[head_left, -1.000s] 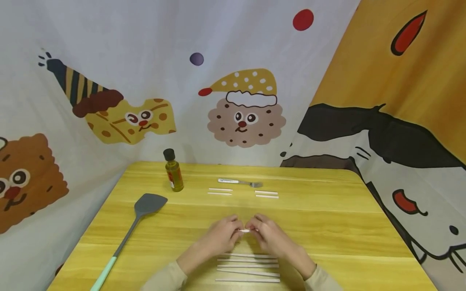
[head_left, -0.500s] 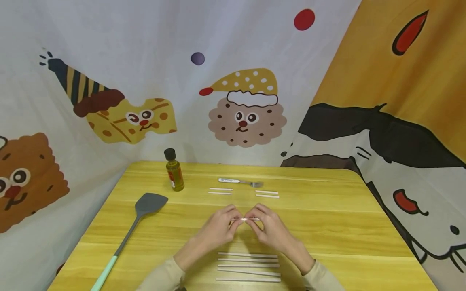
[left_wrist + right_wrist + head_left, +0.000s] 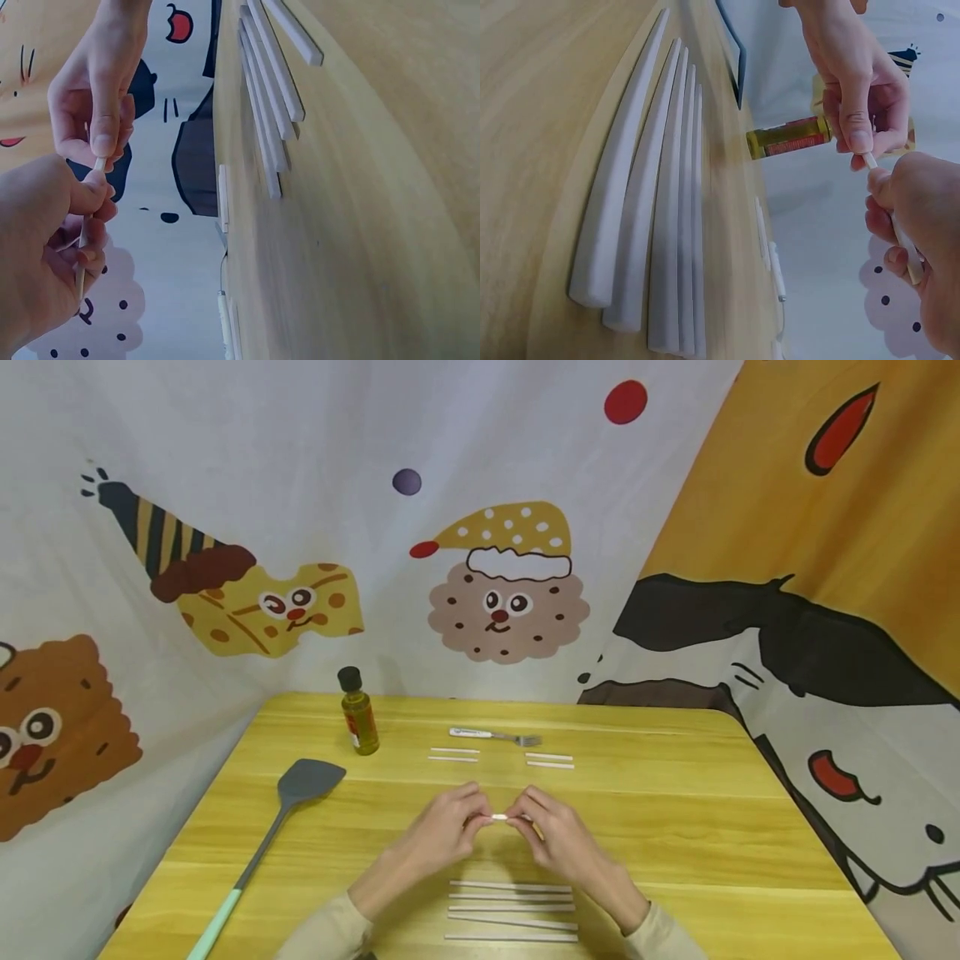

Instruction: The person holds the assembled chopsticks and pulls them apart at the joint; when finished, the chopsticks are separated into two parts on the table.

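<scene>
The white stick (image 3: 498,817) was held up over the table (image 3: 675,827), clear of its surface, its long axis running from nine o'clock to three in the head view; the right wrist view showed it slanting from eleven to five. Both hands pinched it, left hand (image 3: 447,823) at nine, right hand (image 3: 558,833) at three, thumbs against fingers, with only a short middle stretch bare between the fingertips. The forearms reached in from eight and four o'clock, angled toward each other. From the stick, five long sticks (image 3: 512,908) lay at six o'clock, roughly parallel to it; two short pairs, the left pair (image 3: 453,759) and right pair (image 3: 551,766), lay near eleven and one; the fork (image 3: 471,733) lay at twelve, the bottle (image 3: 362,724) stood at ten.
</scene>
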The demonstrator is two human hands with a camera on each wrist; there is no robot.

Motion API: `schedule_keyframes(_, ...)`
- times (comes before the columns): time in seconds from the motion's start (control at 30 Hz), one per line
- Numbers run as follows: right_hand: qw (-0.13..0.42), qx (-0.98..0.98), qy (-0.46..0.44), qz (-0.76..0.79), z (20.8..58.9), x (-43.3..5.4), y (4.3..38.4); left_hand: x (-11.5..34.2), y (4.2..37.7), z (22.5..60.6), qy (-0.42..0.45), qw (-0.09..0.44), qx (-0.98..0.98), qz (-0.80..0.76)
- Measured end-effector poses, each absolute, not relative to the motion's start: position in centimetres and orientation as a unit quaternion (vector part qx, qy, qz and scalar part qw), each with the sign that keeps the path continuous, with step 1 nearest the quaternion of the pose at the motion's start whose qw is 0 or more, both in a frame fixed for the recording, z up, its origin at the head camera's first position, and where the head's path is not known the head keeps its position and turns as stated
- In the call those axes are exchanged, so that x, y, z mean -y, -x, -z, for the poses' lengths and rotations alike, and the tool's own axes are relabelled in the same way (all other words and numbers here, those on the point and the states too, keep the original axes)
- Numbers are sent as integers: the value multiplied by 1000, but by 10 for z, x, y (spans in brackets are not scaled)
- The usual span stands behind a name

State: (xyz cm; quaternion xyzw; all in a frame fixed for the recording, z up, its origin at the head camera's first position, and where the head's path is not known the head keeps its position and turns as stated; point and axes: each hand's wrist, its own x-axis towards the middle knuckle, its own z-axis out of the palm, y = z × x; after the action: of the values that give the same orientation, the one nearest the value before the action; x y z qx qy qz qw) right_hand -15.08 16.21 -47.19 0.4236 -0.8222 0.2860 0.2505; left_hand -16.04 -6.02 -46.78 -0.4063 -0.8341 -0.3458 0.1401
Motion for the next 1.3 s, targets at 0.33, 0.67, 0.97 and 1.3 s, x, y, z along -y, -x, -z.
schedule_keyframes(0.33, 269, 804, -452, -277, 473, -161, 151, 62, 158, 467, 403, 115, 830, 367)
schedule_keyframes(0.67, 269, 803, -452, -279, 465, -159, 150, 64, 159, 467, 410, 131, 826, 363)
schedule_keyframes(0.97, 259, 799, -458, -289, 463, -156, 149, 68, 157, 466, 429, 163, 818, 346)
schedule_keyframes(1.3, 258, 793, -463, -302, 463, -161, 146, 65, 155, 463, 433, 155, 815, 352)
